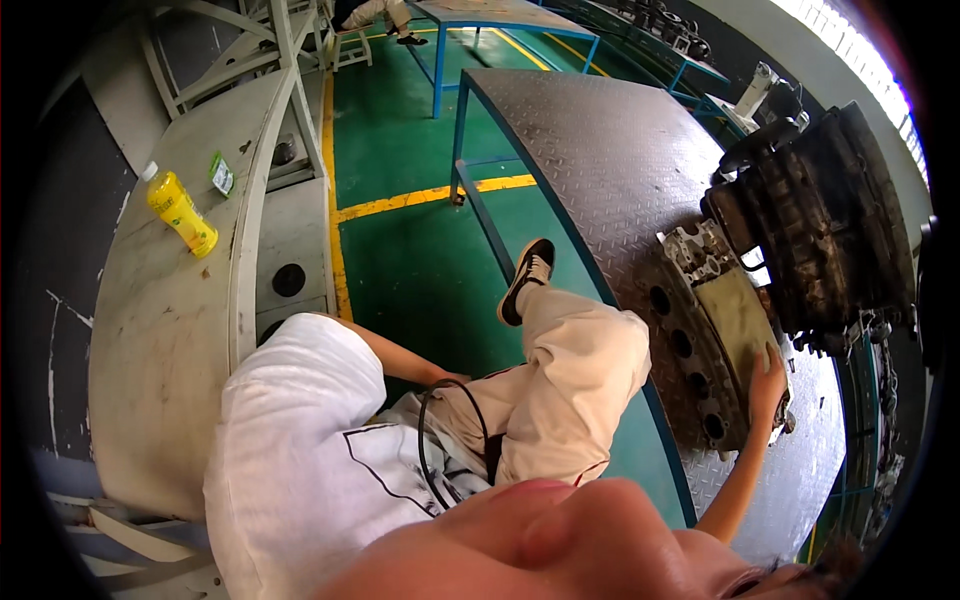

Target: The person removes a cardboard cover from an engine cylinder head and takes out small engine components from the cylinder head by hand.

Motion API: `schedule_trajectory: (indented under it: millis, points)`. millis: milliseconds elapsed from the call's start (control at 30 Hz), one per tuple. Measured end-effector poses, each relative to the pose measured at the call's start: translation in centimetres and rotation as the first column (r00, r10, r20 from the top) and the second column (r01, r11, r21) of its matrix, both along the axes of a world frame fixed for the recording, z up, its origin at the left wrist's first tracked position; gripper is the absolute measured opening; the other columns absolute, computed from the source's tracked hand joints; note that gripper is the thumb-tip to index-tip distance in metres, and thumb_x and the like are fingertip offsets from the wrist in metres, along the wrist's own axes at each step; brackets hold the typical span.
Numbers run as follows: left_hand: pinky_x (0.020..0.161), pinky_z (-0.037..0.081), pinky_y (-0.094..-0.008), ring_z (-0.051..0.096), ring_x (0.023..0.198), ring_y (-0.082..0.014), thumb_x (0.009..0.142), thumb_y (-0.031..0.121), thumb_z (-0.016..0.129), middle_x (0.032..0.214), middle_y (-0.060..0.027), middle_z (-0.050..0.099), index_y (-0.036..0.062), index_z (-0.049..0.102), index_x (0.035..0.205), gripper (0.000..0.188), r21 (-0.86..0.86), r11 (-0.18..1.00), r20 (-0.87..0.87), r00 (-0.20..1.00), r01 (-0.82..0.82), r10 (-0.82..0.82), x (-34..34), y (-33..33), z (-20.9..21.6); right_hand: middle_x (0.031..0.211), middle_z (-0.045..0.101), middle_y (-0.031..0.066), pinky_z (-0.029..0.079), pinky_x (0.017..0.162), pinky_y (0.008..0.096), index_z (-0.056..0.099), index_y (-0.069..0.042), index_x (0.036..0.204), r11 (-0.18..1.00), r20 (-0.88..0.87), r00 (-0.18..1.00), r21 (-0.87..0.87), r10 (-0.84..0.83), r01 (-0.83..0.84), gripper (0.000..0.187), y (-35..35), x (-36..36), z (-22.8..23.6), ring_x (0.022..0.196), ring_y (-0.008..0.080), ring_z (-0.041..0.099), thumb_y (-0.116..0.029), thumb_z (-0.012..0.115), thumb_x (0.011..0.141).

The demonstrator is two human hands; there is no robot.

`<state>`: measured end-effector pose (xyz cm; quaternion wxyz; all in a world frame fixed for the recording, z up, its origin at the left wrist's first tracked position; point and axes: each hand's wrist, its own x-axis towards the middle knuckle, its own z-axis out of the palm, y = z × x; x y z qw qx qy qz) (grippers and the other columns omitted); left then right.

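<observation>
A metal engine cylinder head, with a row of dark round ports along its side, lies on the steel-topped table to my right. On top of it is a flat yellowish-tan piece whose material I cannot make out. My right hand rests at the near right edge of that piece, fingers stretched out and touching it. Across my lap comes my left arm, and my left hand lies by my thigh, its fingers mostly hidden. A black cable loops in front of my shirt.
A large dark engine block stands beyond the cylinder head on the tread-plate table. To my left, a pale bench carries a yellow drink bottle and a small green packet. A seated person shows far back.
</observation>
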<state>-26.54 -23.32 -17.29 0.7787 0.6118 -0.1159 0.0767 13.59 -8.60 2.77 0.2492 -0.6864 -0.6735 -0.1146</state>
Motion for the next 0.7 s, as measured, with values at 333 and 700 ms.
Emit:
schedule_trajectory:
  millis: [333, 700]
  points:
    - [0.086, 0.045, -0.0355, 0.056, 0.097, -0.0215, 0.093, 0.025, 0.045, 0.112, -0.0137, 0.059, 0.0026, 0.056, 0.116, 0.034, -0.099, 0.969, 0.072, 0.972, 0.228, -0.222, 7.2, -4.3, 7.4, 0.122, 0.050, 0.0270, 0.035, 0.099, 0.0406, 0.053, 0.004, 0.118, 0.988, 0.042, 0.999, -0.152, -0.007, 0.013, 0.045, -1.3, -4.0, 0.1, 0.116, 0.0395, 0.045, -0.032, 0.043, 0.093]
    - [0.087, 0.046, -0.0355, 0.055, 0.101, -0.0210, 0.093, 0.023, 0.046, 0.117, -0.0142, 0.056, 0.0023, 0.056, 0.116, 0.033, -0.153, 0.985, 0.034, 0.996, 0.082, -0.078, 2.6, -3.4, 3.8, 0.103, 0.054, 0.0257, 0.046, 0.078, 0.0467, 0.059, -0.001, 0.107, 0.955, 0.255, 0.949, -0.184, -0.183, 0.234, 0.040, 0.6, -6.6, -0.6, 0.092, 0.0422, 0.055, -0.036, 0.045, 0.090]
